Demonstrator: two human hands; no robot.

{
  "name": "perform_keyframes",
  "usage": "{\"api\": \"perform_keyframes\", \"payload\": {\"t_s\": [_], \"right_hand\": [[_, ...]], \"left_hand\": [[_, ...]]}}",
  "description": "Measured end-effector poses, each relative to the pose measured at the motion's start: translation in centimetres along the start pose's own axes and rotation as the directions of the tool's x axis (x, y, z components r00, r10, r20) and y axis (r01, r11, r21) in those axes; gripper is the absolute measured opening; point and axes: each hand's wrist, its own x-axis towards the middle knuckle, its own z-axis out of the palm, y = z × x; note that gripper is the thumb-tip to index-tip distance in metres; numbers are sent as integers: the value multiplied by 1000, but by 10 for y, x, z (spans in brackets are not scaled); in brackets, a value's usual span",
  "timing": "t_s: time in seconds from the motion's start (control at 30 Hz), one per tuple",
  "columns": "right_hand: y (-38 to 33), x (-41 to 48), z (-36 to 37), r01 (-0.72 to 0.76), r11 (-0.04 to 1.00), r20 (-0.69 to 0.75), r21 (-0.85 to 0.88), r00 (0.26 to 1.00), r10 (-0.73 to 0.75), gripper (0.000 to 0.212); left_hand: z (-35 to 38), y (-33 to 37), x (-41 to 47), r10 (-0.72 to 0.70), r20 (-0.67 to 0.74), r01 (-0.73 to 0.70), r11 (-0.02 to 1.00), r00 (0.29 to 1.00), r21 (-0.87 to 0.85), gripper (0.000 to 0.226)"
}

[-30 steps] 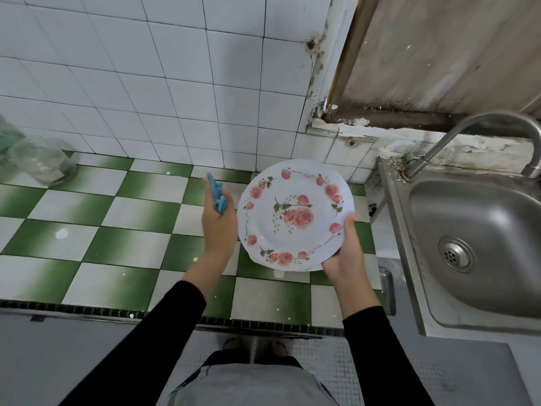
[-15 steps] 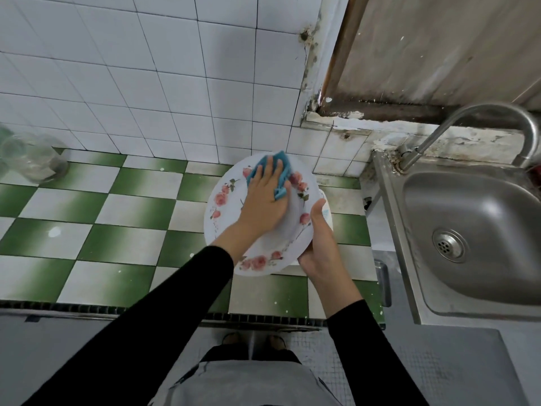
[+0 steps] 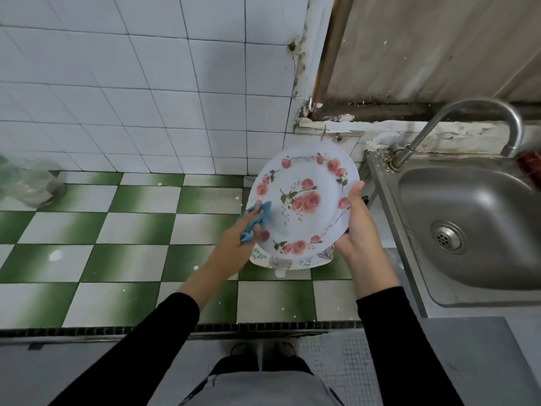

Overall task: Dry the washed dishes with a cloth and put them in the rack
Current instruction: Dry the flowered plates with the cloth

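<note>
A: Grip status?

B: Right hand is clamping the plate at its right rim. The thumb is lying flat on the face. The fingers are going behind and are hidden.

A: Left?

B: Left hand is bunching the cloth in curled fingers and pressing it on the plate's lower-left rim. The cloth is blue and crumpled, with 1 end sticking out below the fingers.

A: Where's the plate sitting?

B: It isn't sitting. It is hanging in the air over the counter, tilted, face toward the camera, just left of the sink. It is white, with pink roses running round the rim and 1 cluster in the middle.

A: Anything behind it?

B: A 2nd plate is showing its rim under the lower edge, with a grey leaf print. Cannot tell whether the right hand is carrying it too.

A: Surroundings?

B: The counter is showing green and white checker tiles. White wall tiles are rising behind it. A clear jar is standing far left by the wall, blurred. The sink is steel, with the drain lying in its basin and the tap arching over it from the back corner. Black sleeves are covering both forearms.
</note>
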Motion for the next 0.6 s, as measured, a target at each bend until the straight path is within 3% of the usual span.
{"api": "perform_keyframes", "payload": {"t_s": [0.1,0.2,0.3,0.6], "right_hand": [[-9,-11,-2,-4,1000,-86,-24,996,1,39],[-26,-26,-11,50,992,-167,-116,984,-69,21],[-51,-46,-25,142,964,-237,-226,952,-196,10],[-125,-127,-121,289,772,-393,-566,729,-561,21]], "left_hand": [[-5,20,25,-306,-136,253,916,942,-311,27],[-3,35,50,-531,-55,389,684,846,-618,29],[13,58,63,-506,70,414,610,860,-675,31],[143,170,59,-276,224,354,779,935,-517,40]]}}
